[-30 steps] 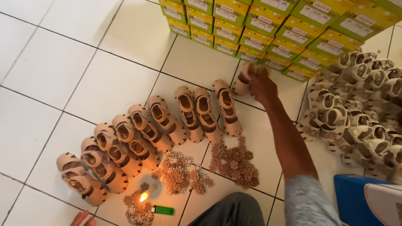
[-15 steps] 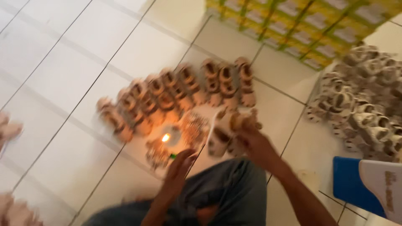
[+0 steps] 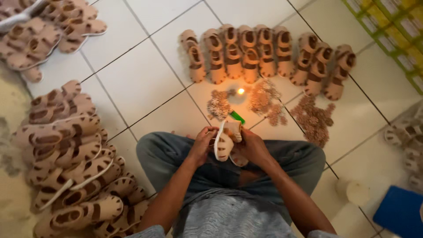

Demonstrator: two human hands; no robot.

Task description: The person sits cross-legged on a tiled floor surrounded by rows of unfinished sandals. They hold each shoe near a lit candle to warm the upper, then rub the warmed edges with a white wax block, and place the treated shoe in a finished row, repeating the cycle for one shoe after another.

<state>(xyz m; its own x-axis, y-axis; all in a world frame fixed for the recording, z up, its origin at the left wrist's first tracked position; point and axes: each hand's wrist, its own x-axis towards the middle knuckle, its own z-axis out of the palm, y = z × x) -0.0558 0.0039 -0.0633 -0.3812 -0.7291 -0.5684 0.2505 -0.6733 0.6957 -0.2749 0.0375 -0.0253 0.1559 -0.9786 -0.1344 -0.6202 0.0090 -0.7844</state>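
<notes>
A: What do you have in your fingers right now?

B: You hold one small tan sandal (image 3: 225, 142) over your lap. Your left hand (image 3: 202, 143) is closed on its near side and your right hand (image 3: 253, 146) is wrapped around its far side, so both sets of fingers grip it, sole edge turned up.

A: And just beyond your fingers?

B: A green lighter (image 3: 237, 117) lies on the floor (image 3: 141, 83) right past your fingertips. A little further out a small flame (image 3: 240, 91) burns between heaps of small brown trim pieces (image 3: 219, 105), with another heap (image 3: 313, 119) out past your right hand.

A: How far along does the work look?

B: Further out than the flame, a row of sandals (image 3: 264, 55) stands side by side, which I judge to be the finished ones. To the side of your left hand a large pile of sandals (image 3: 72, 158) waits, and more lie in the far corner (image 3: 48, 31). On the far side of your right hand, stacked yellow-green boxes (image 3: 392, 31) sit at the edge. So I would say a small share is done and most remains.
</notes>
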